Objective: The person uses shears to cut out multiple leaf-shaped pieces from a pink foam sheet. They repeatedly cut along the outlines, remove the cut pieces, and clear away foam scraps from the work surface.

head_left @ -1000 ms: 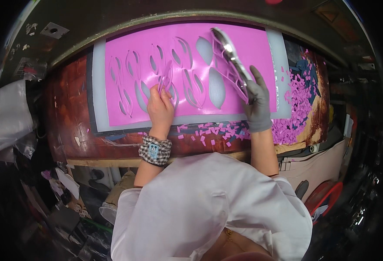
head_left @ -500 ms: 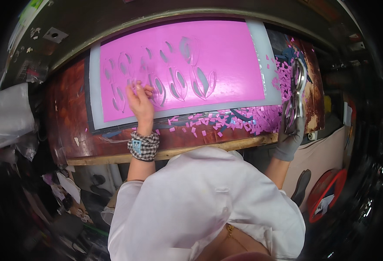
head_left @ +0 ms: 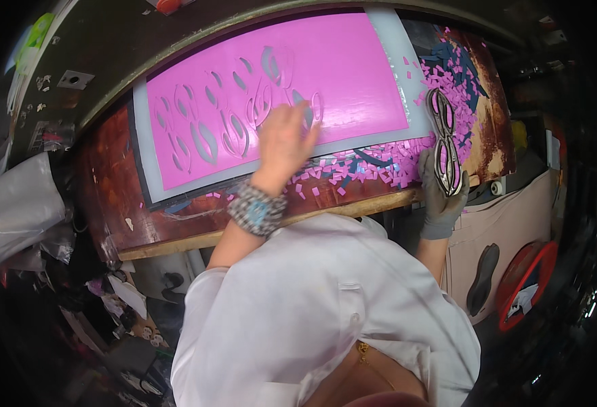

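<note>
1. Two hands are at work: the bare left hand (head_left: 285, 139) is over the pink sheet (head_left: 342, 74), by the rightmost holes. Its thumb stands apart from the fingers, but blur hides the fingertips, so I cannot tell whether they pinch anything.
2. One gloved right hand (head_left: 441, 197) grips the near end of a looped metal cutter (head_left: 443, 140), off the sheet's right side, above the scraps. Pink shows within the cutter's loops.
3. Two rows of leaf-shaped holes (head_left: 205, 144) fill the sheet's left and middle; grey shows through many of them. Some thin cut outlines seem to have pink left inside.
4. One broad stretch on the right is smooth and uncut, so I judge the sheet roughly half used.
5. Many small pink scraps (head_left: 407, 163) lie along the pale board (head_left: 410, 81) and the brown table (head_left: 112, 197), with dark blue strips (head_left: 464, 76) among them.
</note>
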`<action>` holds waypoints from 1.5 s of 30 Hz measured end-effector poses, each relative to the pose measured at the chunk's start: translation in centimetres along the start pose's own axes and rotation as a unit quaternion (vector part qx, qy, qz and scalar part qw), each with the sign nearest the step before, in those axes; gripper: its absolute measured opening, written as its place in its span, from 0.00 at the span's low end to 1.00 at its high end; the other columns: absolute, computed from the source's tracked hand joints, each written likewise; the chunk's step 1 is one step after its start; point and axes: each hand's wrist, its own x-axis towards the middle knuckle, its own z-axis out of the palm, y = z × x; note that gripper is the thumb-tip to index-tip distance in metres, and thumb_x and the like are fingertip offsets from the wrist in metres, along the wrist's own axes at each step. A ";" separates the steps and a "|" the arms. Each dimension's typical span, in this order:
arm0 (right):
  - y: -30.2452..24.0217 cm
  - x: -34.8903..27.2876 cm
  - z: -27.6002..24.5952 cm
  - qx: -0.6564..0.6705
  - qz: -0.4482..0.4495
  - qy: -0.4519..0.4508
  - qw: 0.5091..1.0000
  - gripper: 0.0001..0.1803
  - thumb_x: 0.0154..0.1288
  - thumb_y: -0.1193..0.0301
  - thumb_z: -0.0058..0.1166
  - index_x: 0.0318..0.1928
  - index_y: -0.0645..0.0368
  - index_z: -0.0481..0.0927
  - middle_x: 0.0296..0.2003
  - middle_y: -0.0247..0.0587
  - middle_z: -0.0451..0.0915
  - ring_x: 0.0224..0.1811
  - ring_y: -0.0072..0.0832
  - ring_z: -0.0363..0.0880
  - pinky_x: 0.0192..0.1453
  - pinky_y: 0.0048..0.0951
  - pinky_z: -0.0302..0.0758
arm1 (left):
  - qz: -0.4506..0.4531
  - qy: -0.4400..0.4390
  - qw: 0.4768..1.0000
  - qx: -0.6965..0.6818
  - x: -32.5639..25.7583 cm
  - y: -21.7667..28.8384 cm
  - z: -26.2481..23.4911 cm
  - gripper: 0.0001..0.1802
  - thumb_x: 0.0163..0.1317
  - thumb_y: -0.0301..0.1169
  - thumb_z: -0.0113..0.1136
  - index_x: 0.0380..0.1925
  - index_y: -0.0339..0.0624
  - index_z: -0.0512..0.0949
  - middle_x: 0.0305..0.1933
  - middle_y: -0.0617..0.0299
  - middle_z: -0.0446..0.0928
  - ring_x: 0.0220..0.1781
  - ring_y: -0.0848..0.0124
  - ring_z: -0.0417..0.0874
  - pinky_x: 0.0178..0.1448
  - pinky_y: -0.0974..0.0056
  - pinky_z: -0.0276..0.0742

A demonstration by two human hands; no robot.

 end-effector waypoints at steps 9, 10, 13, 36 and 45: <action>5.7 -1.1 3.7 -0.605 -0.265 -0.064 0.748 0.24 0.72 0.71 0.50 0.64 0.67 0.69 0.57 0.46 0.75 0.55 0.30 0.77 0.58 0.26 0.75 | -0.119 -0.048 0.989 0.076 -0.2 -0.4 2.4 0.18 0.59 0.31 0.60 0.51 0.45 0.79 0.35 0.54 0.71 0.33 0.55 0.80 0.34 0.52 0.78; 6.6 -0.9 4.0 -0.576 -0.238 -0.068 0.779 0.24 0.71 0.71 0.51 0.65 0.66 0.69 0.56 0.43 0.76 0.53 0.28 0.78 0.55 0.23 0.76 | -0.128 -0.059 0.989 0.053 -0.2 -0.5 2.3 0.18 0.59 0.31 0.60 0.51 0.45 0.79 0.35 0.54 0.71 0.34 0.54 0.81 0.35 0.52 0.78; 9.7 1.3 4.9 -0.649 -0.214 -0.164 0.711 0.31 0.64 0.70 0.61 0.66 0.65 0.69 0.55 0.44 0.77 0.48 0.25 0.77 0.51 0.27 0.75 | -0.105 -0.072 0.992 0.017 0.2 -0.9 2.0 0.19 0.62 0.35 0.59 0.53 0.46 0.77 0.37 0.55 0.74 0.33 0.55 0.82 0.33 0.53 0.79; 20.1 9.1 3.1 -0.852 -0.334 -0.234 0.329 0.39 0.51 0.70 0.66 0.64 0.65 0.64 0.57 0.61 0.67 0.59 0.57 0.66 0.62 0.49 0.66 | -0.078 -0.099 0.984 -0.123 -12.8 -5.3 -8.5 0.17 0.57 0.22 0.61 0.48 0.41 0.79 0.27 0.56 0.73 0.28 0.59 0.77 0.32 0.58 0.75; 17.6 8.7 4.9 -0.828 -0.240 -0.078 0.501 0.44 0.62 0.62 0.61 0.70 0.69 0.55 0.63 0.63 0.65 0.66 0.53 0.66 0.68 0.45 0.66 | -0.092 -0.216 0.965 -0.114 -10.6 -6.0 -8.7 0.13 0.59 0.25 0.60 0.44 0.39 0.80 0.29 0.54 0.76 0.30 0.56 0.80 0.35 0.56 0.78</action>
